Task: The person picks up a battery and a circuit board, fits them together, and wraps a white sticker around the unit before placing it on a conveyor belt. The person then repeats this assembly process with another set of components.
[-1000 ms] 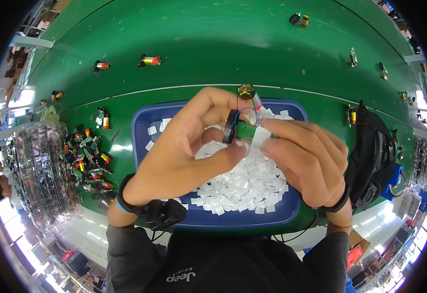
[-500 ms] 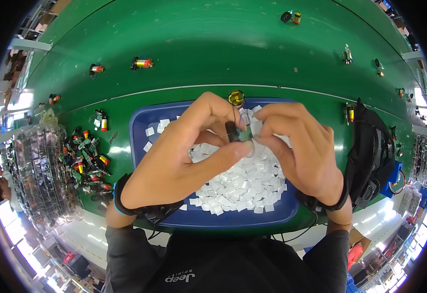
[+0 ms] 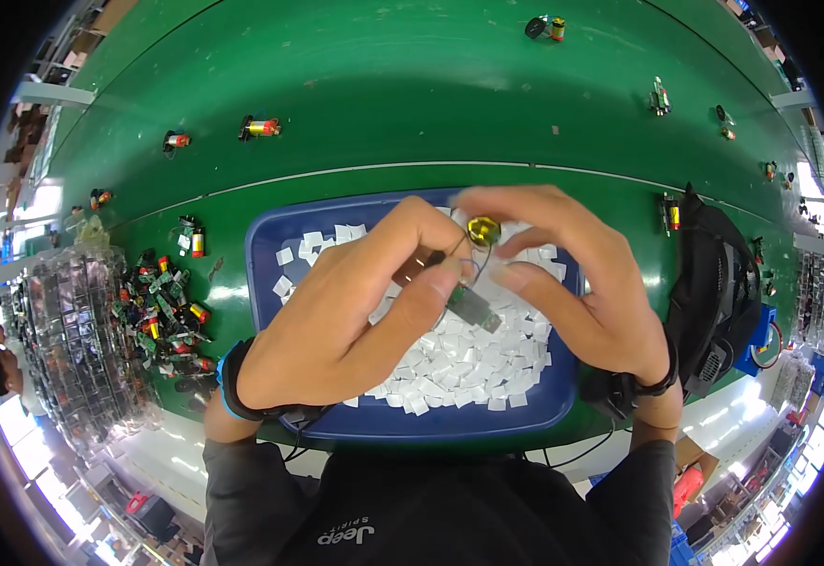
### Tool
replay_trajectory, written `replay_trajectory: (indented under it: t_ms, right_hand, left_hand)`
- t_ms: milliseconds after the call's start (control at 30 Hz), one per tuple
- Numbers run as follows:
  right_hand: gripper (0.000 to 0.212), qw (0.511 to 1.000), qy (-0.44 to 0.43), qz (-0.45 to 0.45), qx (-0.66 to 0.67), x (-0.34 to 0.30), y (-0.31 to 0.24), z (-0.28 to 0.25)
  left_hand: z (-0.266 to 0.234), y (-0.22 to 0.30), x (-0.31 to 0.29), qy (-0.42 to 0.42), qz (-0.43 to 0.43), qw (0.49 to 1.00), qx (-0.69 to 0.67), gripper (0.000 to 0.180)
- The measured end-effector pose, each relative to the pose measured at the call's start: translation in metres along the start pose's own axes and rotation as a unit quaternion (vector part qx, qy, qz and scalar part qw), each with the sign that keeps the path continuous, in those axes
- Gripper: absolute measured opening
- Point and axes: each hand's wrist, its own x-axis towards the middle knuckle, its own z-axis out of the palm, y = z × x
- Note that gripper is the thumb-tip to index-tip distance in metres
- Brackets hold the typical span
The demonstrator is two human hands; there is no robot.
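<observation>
Over the blue tray (image 3: pixel 271 203), my left hand (image 3: pixel 346 311) pinches a small green circuit board (image 3: pixel 473 309) between thumb and fingers. Its metal-looking end points down to the right. Thin wires (image 3: pixel 476 262) run from the board up to a cylindrical battery cell (image 3: pixel 484 231) with a shiny yellow end. My right hand (image 3: pixel 582 283) is just right of the cell, thumb and index finger spread around it, fingertips smeared by motion. Whether they touch the cell is unclear. Many small white square pieces (image 3: pixel 450 368) lie heaped in the tray below both hands.
To the left, a pile of boards with battery cells (image 3: pixel 165 311) lies beside stacked clear plastic trays (image 3: pixel 77 330). A black bag (image 3: pixel 709 292) rests at the right. Several similar assemblies, one a board with a red-yellow cell (image 3: pixel 261 126), are scattered over the green table (image 3: pixel 384 104).
The board in my left hand has turned, its end now pointing down to the right. The cell has moved down and right, and my right fingers have spread around it.
</observation>
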Motion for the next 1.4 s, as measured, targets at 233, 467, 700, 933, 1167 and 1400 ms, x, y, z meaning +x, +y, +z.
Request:
replay_trajectory:
  t_ms: [233,467,700,933,1167,1400]
  right_hand:
    - [0.041,0.999,-0.008,-0.028,-0.026,-0.005,-0.007,-0.003]
    - [0.039,0.997,0.010,-0.045,-0.065,-0.004,-0.010,-0.006]
    - [0.036,0.984,-0.024,-0.063,-0.167,-0.005,-0.010,-0.013]
    - [0.035,0.967,-0.015,-0.154,-0.203,-0.006,-0.013,-0.011]
    - [0.040,0.949,0.013,-0.226,-0.221,-0.008,-0.015,-0.005]
    - [0.039,0.932,0.039,-0.209,-0.294,-0.014,-0.029,0.003]
  left_hand:
    - [0.012,-0.007,0.000,0.053,-0.029,0.998,0.031,0.012]
    - [0.000,0.007,-0.001,-0.022,-0.090,0.994,0.055,0.023]
    - [-0.005,0.005,0.001,-0.006,-0.115,0.993,0.019,0.044]
    - [-0.009,0.004,0.001,-0.008,-0.108,0.994,-0.029,0.045]
    - [-0.013,0.007,0.004,-0.039,-0.177,0.936,-0.303,0.037]
    - [-0.001,0.003,0.004,-0.009,-0.192,0.916,-0.351,0.034]
